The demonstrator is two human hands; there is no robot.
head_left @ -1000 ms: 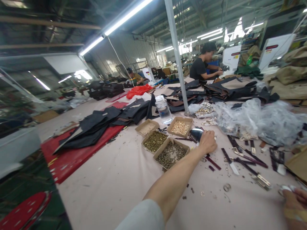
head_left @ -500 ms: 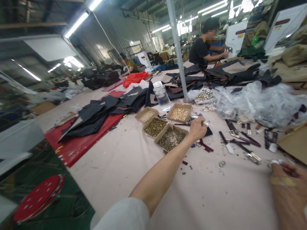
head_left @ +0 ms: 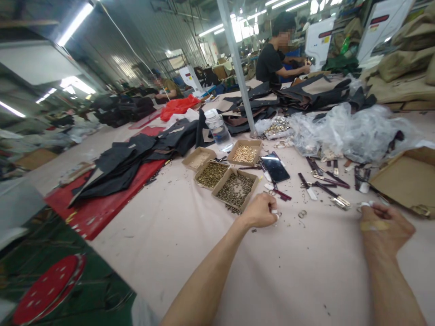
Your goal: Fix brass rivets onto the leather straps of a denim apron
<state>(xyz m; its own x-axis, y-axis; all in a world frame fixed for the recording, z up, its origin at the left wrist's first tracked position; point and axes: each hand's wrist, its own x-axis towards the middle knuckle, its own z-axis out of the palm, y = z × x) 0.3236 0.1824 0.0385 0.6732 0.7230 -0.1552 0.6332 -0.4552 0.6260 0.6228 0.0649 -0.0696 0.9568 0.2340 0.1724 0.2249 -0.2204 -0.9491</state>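
Withdrawn from over the phone point(head_left: 276, 168) since the earlier frame, our left hand point(head_left: 261, 211) curls just beside the box of dark studs point(head_left: 250, 195), while our right hand point(head_left: 385, 222) curls near the cardboard tray point(head_left: 409, 174), and we cannot tell whether either clamps anything, the bottle point(head_left: 219, 130) standing farther off.

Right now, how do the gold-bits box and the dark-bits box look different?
The gold-bits box holds bright, shiny pieces; the dark-bits box holds dull, brownish ones. The dark-bits box is nearer the left hand, while the gold-bits box sits farther off, by the bottle. Both are shallow, open, brown boxes on the table.
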